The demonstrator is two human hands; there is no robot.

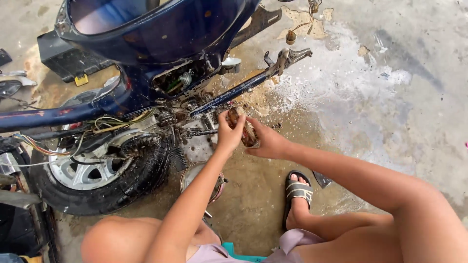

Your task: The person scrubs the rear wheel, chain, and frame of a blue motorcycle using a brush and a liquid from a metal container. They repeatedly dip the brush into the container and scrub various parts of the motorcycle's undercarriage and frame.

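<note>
At nine o'clock lies the motorbike's rear wheel (92, 170) beneath the dark blue body (161, 34). At centre, the left hand (229, 134) and the right hand (267, 142) each keep a grip clenched around a rusty brown part (243, 129), held between them over the wet concrete floor (370, 97).

The scooter's dark blue plastic body panel (161, 29) looks glossy, its rubber tyre (141, 180) matt and wet around a dull silver metal wheel (83, 170), the small part (246, 132) held in both hands seems rusty brown and grimy, and the concrete floor (390, 97) is rough and stained.
</note>
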